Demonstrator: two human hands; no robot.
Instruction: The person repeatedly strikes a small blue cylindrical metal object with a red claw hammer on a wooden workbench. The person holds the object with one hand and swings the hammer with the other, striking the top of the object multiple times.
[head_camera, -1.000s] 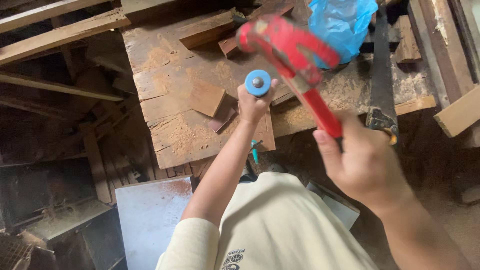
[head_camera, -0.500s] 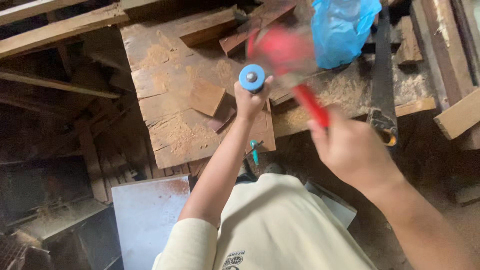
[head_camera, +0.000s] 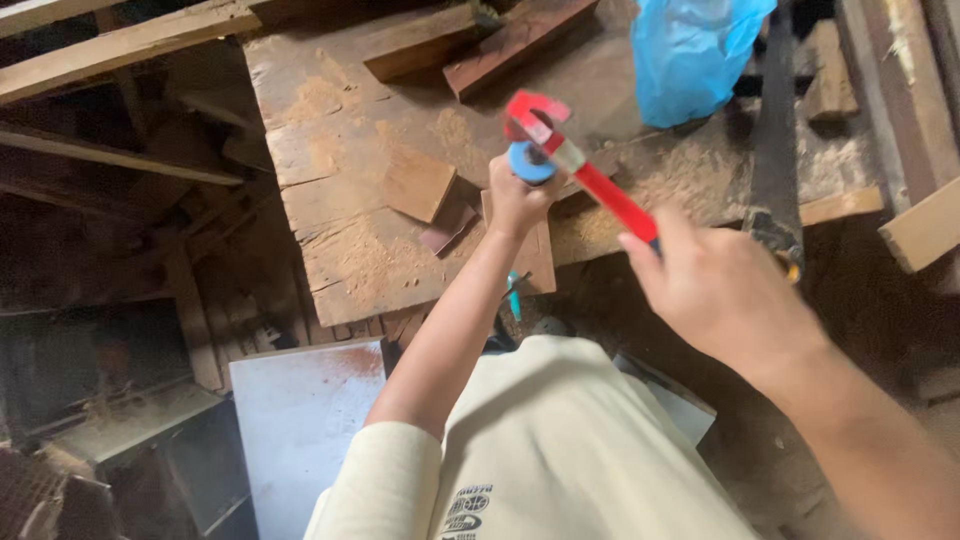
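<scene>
left hand (head_camera: 515, 200) clamped on a blue round piece (head_camera: 529, 162) over the sawdusty tabletop (head_camera: 340, 200), right hand (head_camera: 715, 290) gripping red hammer (head_camera: 575, 165) w/ head touching it

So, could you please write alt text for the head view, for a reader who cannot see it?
The right hand holds a red hammer against a blue-topped tool gripped in the left hand, above a sawdust-covered wooden workbench. A blue plastic bag and a handsaw lie on the bench.
</scene>
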